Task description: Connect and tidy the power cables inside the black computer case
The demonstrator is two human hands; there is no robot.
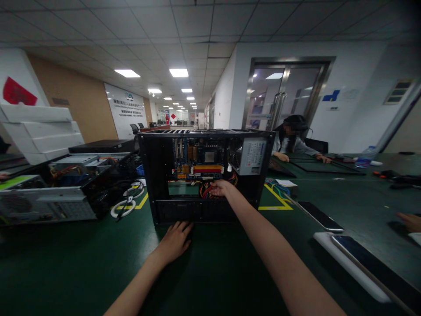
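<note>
An open black computer case [154, 175] stands on the green table in front of me, its inside facing me. My right hand [219, 188] reaches into its lower part, with closed fingers on a bundle of red, yellow and black power cables [204, 189]. My left hand [176, 238] lies flat on the table, fingers spread, their tips at the bottom front edge of the case. Above my right hand are a motherboard [183, 159] and red and yellow memory slots [208, 169]. The power supply [252, 154] sits at the upper right inside the case.
Another opened computer case [66, 206] lies at the left, beside coiled white cables [123, 207]. Phones [320, 216] and a white slab [348, 265] are at the right. Across the table sits a co-worker [294, 142], near a water bottle [365, 157]. Another person's hand [411, 221] shows at the right edge.
</note>
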